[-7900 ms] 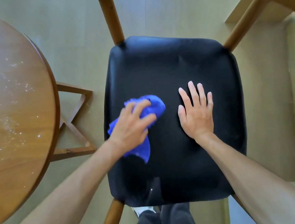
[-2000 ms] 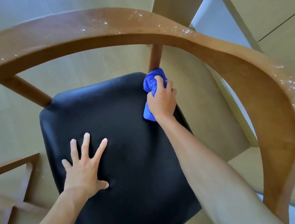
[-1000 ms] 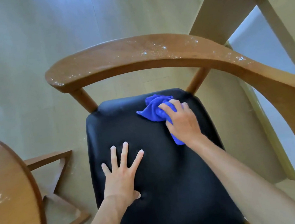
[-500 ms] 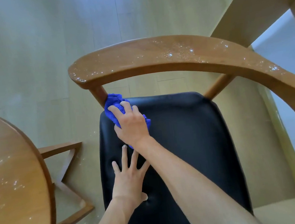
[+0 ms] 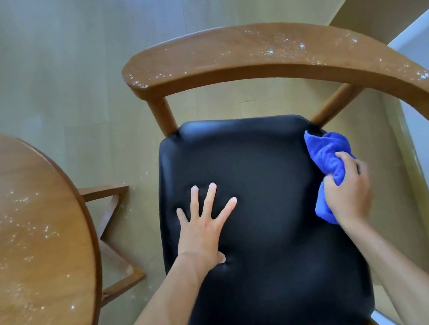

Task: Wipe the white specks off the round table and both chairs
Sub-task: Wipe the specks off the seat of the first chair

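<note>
Nearest the camera, two bare forearms are reaching in from the bottom edge over the black seat (image 5: 265, 237) of a wooden chair. The left hand (image 5: 202, 228) is lying flat on the left half of the seat, fingers straight and spread, its grip wide and holding nothing. To the right, the right hand (image 5: 349, 191) is sitting at the seat's right edge, its grip curling round a bunched blue cloth (image 5: 326, 154); the cloth is sticking out beyond the fingers toward the seat's far right corner, where it is touching the cushion edge. This hand is looking slightly blurred. On the left, the round tabletop (image 5: 24, 253) is showing a scatter of white specks (image 5: 27, 228) across its brown surface, and part of its wooden base (image 5: 110, 229) is showing on the floor between it and the chair. Farther off, the chair's curved wooden backrest (image 5: 262, 53) is arching from above the seat's far left corner round to the right edge, with white specks lying along its top, thickest toward the right. The pale floor (image 5: 60, 59) is lying beyond.
</note>
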Demonstrator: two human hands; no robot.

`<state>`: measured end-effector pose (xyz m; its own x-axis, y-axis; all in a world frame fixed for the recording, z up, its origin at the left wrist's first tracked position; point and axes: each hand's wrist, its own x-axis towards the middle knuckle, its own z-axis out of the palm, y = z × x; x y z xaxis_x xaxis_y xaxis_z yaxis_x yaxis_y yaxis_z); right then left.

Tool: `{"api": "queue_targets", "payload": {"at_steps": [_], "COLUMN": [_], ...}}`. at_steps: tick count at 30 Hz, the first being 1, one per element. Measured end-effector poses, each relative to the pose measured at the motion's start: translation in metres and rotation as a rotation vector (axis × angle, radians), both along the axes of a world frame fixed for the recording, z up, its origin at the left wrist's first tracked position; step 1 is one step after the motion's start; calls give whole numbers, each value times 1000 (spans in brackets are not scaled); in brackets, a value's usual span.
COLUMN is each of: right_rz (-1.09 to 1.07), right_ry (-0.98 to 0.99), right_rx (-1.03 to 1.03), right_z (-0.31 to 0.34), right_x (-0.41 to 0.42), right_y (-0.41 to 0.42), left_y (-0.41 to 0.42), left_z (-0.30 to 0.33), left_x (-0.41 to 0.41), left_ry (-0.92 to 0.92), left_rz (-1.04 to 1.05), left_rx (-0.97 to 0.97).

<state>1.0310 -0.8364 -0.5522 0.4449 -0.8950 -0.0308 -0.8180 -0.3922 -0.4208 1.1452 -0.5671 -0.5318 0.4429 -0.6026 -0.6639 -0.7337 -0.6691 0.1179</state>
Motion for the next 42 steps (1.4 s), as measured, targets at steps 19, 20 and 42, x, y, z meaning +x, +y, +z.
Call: {"api": "queue_targets", "payload": {"at_steps": [19,20,42], "right_rz": [1335,1197,1675], "right_ry": [56,54,-41], "right_rx": [-306,-332,-275], "right_z": [12,8,13], "right_x": [-58,-38,-22], "right_y": [75,57,164], "left_y": [48,50,54], "left_z": [7,4,16], "left_x": [-3,-6,29], "left_ry": [-27,-20,254], "left_rz": [71,69,528], "left_rx": [-78,-77,-485]}}
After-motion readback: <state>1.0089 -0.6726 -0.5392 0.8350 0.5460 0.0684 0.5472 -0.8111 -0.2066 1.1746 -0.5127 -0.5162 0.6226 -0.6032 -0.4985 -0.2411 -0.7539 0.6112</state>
